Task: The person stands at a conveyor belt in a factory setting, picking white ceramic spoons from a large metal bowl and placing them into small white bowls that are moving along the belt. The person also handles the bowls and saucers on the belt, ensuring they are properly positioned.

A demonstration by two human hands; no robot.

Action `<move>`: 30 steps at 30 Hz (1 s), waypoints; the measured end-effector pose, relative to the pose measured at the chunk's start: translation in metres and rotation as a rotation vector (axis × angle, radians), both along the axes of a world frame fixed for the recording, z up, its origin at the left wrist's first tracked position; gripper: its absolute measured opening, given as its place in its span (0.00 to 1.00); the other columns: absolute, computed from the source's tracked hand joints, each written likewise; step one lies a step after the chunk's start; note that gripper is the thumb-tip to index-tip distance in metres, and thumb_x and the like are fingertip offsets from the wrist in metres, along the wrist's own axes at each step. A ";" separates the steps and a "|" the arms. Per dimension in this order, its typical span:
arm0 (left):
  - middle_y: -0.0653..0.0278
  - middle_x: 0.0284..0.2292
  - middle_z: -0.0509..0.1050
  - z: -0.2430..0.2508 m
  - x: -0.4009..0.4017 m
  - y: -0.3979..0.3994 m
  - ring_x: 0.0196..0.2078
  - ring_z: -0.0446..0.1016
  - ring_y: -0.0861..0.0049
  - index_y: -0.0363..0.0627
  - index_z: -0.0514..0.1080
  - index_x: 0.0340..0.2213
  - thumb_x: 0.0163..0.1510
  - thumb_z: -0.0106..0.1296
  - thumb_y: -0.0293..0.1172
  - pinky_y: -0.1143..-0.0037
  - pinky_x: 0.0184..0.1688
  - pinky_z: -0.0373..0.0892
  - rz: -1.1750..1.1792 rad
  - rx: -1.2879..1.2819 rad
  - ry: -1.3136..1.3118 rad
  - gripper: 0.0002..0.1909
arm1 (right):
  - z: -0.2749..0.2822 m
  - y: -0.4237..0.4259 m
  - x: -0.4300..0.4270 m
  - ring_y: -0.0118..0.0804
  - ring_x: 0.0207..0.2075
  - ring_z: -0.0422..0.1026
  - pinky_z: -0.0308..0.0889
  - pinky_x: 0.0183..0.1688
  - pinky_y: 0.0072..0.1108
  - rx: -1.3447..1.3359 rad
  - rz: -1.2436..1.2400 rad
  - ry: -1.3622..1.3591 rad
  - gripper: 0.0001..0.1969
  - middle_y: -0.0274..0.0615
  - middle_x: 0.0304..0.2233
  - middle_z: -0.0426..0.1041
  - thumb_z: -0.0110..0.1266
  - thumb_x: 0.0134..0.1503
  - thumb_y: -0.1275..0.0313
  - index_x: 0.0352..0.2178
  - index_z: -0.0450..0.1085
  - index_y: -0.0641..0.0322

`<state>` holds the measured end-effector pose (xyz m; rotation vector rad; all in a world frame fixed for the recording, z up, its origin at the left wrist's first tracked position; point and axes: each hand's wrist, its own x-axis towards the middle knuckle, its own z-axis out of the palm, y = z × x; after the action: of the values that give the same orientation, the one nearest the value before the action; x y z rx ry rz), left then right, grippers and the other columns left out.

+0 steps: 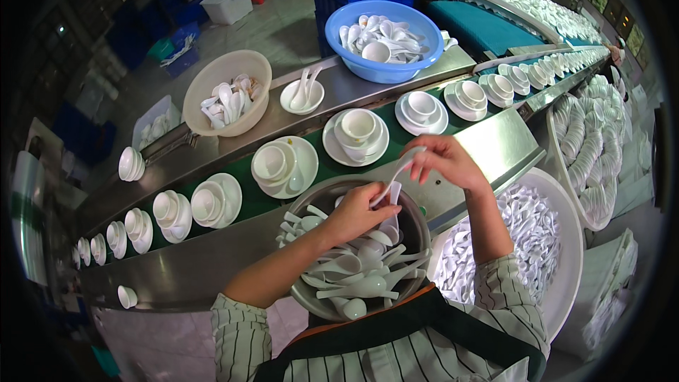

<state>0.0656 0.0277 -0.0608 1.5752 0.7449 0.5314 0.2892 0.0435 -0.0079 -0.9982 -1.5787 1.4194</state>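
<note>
A white soup spoon spans my two hands above a steel bowl. My left hand grips its handle end. My right hand pinches it near the scoop, which points up and right. Behind my left thumb stands a second white spoon; whether the hand holds it too, I cannot tell. Many loose white spoons fill the steel bowl below. Just beyond runs a green conveyor belt with place settings, each a cup and bowl on a plate; one setting with a spoon sits near my hands.
On the steel ledge past the belt are a blue basin and a beige basin, both with spoons, and a small bowl with spoons. At right stand a white tub of wrapped pieces and a bin of stacked dishes.
</note>
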 end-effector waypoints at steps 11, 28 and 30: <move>0.67 0.23 0.72 0.006 -0.004 0.011 0.23 0.70 0.87 0.33 0.72 0.31 0.55 0.50 0.34 0.86 0.25 0.67 0.268 -0.131 -0.312 0.13 | -0.138 0.109 0.073 0.37 0.30 0.76 0.72 0.28 0.22 0.225 -1.014 0.075 0.15 0.46 0.30 0.71 0.41 0.61 0.66 0.35 0.69 0.70; 0.53 0.35 0.72 0.006 -0.015 0.024 0.38 0.72 0.73 0.28 0.65 0.42 0.61 0.37 0.37 0.75 0.40 0.70 0.393 -0.224 -0.483 0.20 | -0.046 0.037 -0.017 0.25 0.30 0.70 0.69 0.28 0.16 -0.043 0.091 -0.080 0.16 0.35 0.31 0.72 0.50 0.57 0.62 0.39 0.71 0.64; 0.56 0.36 0.72 0.008 -0.015 0.018 0.38 0.72 0.75 0.31 0.65 0.44 0.59 0.41 0.36 0.77 0.38 0.69 0.373 -0.104 -0.299 0.18 | -0.048 0.035 -0.016 0.22 0.26 0.70 0.68 0.25 0.15 -0.031 -0.008 -0.135 0.11 0.35 0.28 0.73 0.52 0.55 0.68 0.35 0.71 0.65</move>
<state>0.0505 0.0461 -0.0533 1.2282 0.8245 0.9624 0.2729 0.0787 -0.0556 -1.1383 -1.6514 1.3999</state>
